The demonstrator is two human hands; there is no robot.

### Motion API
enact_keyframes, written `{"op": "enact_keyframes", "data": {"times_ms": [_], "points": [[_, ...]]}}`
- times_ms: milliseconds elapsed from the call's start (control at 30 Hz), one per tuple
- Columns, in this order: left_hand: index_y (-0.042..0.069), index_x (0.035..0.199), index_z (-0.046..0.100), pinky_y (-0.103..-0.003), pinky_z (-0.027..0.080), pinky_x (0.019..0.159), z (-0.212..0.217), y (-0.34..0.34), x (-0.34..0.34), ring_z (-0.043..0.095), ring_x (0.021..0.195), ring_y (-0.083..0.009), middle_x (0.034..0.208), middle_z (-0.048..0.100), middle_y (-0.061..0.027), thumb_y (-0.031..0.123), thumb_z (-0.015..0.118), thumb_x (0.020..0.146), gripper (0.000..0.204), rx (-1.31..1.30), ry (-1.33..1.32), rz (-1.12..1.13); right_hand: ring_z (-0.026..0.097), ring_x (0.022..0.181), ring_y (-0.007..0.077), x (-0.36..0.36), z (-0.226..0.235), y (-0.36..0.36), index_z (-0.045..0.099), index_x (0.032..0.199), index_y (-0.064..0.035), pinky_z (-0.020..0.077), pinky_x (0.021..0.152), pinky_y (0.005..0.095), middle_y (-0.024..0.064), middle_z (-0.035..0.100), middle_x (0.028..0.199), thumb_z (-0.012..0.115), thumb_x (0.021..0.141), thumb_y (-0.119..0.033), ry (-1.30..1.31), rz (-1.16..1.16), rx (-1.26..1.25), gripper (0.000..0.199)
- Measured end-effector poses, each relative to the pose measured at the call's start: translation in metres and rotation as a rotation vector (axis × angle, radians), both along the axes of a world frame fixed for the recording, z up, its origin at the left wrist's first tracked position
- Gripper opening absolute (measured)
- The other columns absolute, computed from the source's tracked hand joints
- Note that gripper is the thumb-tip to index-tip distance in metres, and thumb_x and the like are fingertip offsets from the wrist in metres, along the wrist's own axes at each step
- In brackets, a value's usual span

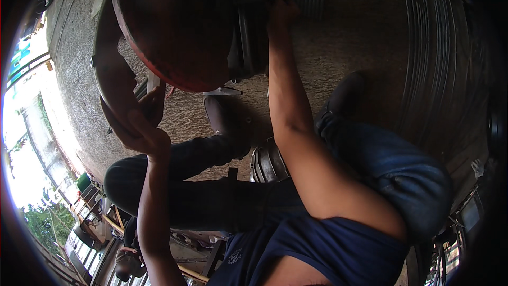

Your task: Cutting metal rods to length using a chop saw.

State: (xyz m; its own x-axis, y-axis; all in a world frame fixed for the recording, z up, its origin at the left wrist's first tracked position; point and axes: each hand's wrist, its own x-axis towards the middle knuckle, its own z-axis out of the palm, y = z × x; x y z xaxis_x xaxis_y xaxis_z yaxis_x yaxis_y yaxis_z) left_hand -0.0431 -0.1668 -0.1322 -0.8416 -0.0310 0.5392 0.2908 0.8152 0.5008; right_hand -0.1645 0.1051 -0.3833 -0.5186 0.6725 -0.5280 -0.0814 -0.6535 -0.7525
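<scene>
The red drum (180, 26) fills the top of the view, its upper part cut off by the frame and its far side lost in shadow. The left hand (138, 122) curls around the lower end of a curved dark guard (108, 74) beside the drum's rim, fingers wrapped about it. The right hand (279, 13) reaches up into the dark gap next to the drum; whether it grips anything I cannot tell. Bare concrete floor (338, 47) lies open beyond the shoes (345, 91). Coiled wire (434, 58) crowds the right edge.
</scene>
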Motion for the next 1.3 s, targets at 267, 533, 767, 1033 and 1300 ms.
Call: {"op": "enact_keyframes", "data": {"times_ms": [267, 533, 767, 1033, 1300], "points": [[-0.009, 0.142, 0.032, -0.039, 0.042, 0.097, 0.002, 0.002, 0.002, 0.053, 0.118, -0.0292, 0.134, 0.049, -0.0264, 0.033, 0.049, 0.096, 0.065, 0.005, -0.029, 0.014, 0.067, 0.081, 0.0221, -0.002, -0.008, 0.001, 0.065, 0.100, 0.0050, 0.0592, 0.068, 0.0309, 0.0120, 0.067, 0.093, 0.071, 0.084, -0.008, -0.099, 0.051, 0.150, 0.021], [-0.009, 0.142, 0.032, -0.039, 0.043, 0.097, 0.001, 0.001, -0.001, 0.054, 0.117, -0.0279, 0.131, 0.051, -0.0255, 0.033, 0.049, 0.096, 0.064, -0.032, 0.008, 0.017, 0.065, 0.073, 0.0183, -0.006, -0.017, 0.002, 0.068, 0.094, 0.0039, 0.0531, 0.063, 0.0308, 0.0096, 0.068, 0.085, 0.072, 0.081, -0.008, -0.133, 0.024, 0.241, 0.018], [-0.010, 0.142, 0.031, -0.039, 0.042, 0.097, 0.000, 0.001, 0.001, 0.056, 0.115, -0.0275, 0.130, 0.052, -0.0254, 0.031, 0.048, 0.096, 0.064, 0.085, -0.062, 0.016, 0.064, 0.072, 0.0179, -0.009, -0.036, 0.002, 0.068, 0.095, 0.0039, 0.0532, 0.062, 0.0303, 0.0088, 0.068, 0.085, 0.072, 0.081, -0.008, -0.118, 0.031, 0.236, 0.019], [-0.007, 0.145, 0.025, -0.042, 0.043, 0.098, 0.017, 0.016, 0.000, 0.056, 0.115, -0.0325, 0.128, 0.052, -0.0254, 0.031, 0.046, 0.097, 0.065, 0.285, -0.182, -0.073, 0.066, 0.073, 0.0204, -0.009, -0.030, 0.007, 0.066, 0.092, 0.0045, 0.0548, 0.059, 0.0306, 0.0115, 0.068, 0.084, 0.073, 0.080, -0.006, -0.221, 0.072, 0.252, 0.018], [0.000, 0.139, 0.033, -0.050, 0.042, 0.102, 0.015, -0.002, 0.028, 0.053, 0.118, -0.0363, 0.134, 0.047, -0.0194, 0.039, 0.033, 0.099, 0.056, 1.167, -0.330, 0.019, 0.068, 0.076, 0.0260, -0.004, -0.004, 0.003, 0.063, 0.092, 0.0072, 0.0623, 0.062, 0.0325, 0.0152, 0.067, 0.089, 0.073, 0.077, -0.001, 0.034, -0.036, -0.054, 0.020]]}}
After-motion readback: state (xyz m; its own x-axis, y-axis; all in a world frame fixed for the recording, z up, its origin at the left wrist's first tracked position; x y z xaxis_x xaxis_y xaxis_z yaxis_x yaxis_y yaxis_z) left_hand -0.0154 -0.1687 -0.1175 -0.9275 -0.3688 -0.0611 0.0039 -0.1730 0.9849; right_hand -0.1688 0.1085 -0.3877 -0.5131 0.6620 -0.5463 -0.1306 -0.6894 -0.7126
